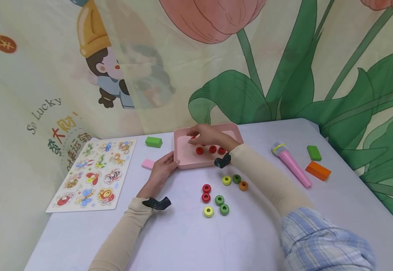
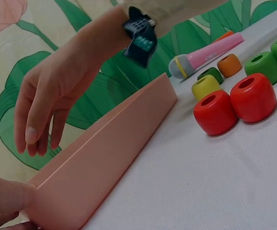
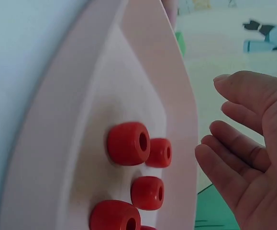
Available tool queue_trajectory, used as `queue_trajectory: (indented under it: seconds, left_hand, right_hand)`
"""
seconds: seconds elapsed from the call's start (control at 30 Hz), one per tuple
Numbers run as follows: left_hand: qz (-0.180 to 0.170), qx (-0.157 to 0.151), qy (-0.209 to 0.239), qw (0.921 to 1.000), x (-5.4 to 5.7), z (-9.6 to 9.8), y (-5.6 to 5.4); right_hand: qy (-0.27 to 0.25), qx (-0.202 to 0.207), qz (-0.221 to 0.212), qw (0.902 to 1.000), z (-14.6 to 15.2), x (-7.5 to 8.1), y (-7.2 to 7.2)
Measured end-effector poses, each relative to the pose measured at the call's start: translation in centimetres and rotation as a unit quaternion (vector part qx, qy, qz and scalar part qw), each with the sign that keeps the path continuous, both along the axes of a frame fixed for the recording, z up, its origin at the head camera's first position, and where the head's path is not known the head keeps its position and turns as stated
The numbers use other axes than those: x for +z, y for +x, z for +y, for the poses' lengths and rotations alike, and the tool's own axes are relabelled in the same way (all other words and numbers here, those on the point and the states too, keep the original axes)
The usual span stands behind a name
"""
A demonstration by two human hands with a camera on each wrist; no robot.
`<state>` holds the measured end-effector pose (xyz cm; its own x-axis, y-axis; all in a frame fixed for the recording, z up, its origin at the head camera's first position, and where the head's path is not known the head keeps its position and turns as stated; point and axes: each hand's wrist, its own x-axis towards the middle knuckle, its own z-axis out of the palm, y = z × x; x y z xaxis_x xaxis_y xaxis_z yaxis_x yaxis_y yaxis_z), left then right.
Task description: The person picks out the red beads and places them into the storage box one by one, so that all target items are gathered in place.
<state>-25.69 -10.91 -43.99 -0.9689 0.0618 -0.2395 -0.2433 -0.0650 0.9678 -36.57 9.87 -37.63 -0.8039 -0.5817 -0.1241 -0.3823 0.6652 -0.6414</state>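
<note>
My left hand (image 1: 160,171) grips the near left corner of a shallow pink tray (image 1: 196,165), its thumb (image 2: 9,194) at the rim in the left wrist view. Several red beads (image 3: 128,143) with holes lie on the tray's floor. Over the tray hovers my right hand (image 1: 209,135), fingers loosely bent and apart, nothing between them in the right wrist view. In front of the tray on the table are two red beads (image 1: 206,193), green beads (image 1: 224,209), yellow beads (image 1: 208,211) and an orange bead (image 1: 243,185).
Left of the tray lie a sticker sheet (image 1: 93,173) with cartoon insects, a green block (image 1: 154,142) and a pink block (image 1: 147,164). At right are a pink toy microphone (image 1: 292,165), another green block (image 1: 314,153) and an orange block (image 1: 318,171). A printed curtain (image 1: 169,75) hangs behind.
</note>
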Motion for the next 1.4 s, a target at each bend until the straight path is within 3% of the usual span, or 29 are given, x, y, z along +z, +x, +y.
queue_trajectory:
  seconds: [0.17, 0.33, 0.5, 0.73, 0.83, 1.07, 1.4]
  left_hand:
    - [0.000, -0.001, -0.006, 1.0000, 0.2, 0.0, 0.0]
    - [0.001, -0.001, -0.005, 1.0000, 0.2, 0.0, 0.1]
    - [0.000, -0.003, -0.006, 1.0000, 0.3, 0.1, 0.1]
    - [-0.001, -0.003, -0.014, 0.9999, 0.3, 0.1, 0.1]
    - [-0.002, -0.002, -0.015, 0.9999, 0.3, 0.1, 0.0]
    - [-0.012, -0.001, -0.016, 0.9998, 0.3, 0.0, -0.1]
    - [-0.021, 0.001, -0.019, 0.9996, 0.4, 0.1, -0.1]
  right_hand:
    - [-0.023, 0.029, 0.035, 0.9987, 0.6, 0.5, 2.1]
    - [-0.053, 0.056, 0.039, 0.9963, 1.1, 0.4, 3.9]
    - [-0.050, 0.076, 0.045, 0.9948, 1.9, 0.0, 5.8]
    - [-0.056, 0.111, 0.020, 0.9921, 3.1, -1.1, 8.5]
    - [-0.045, 0.127, -0.010, 0.9909, 3.7, -1.3, 9.4]
    - [0.000, 0.155, -0.083, 0.9845, 4.4, -2.1, 10.6]
    - [0.027, 0.187, -0.071, 0.9794, 4.2, -2.7, 11.3]
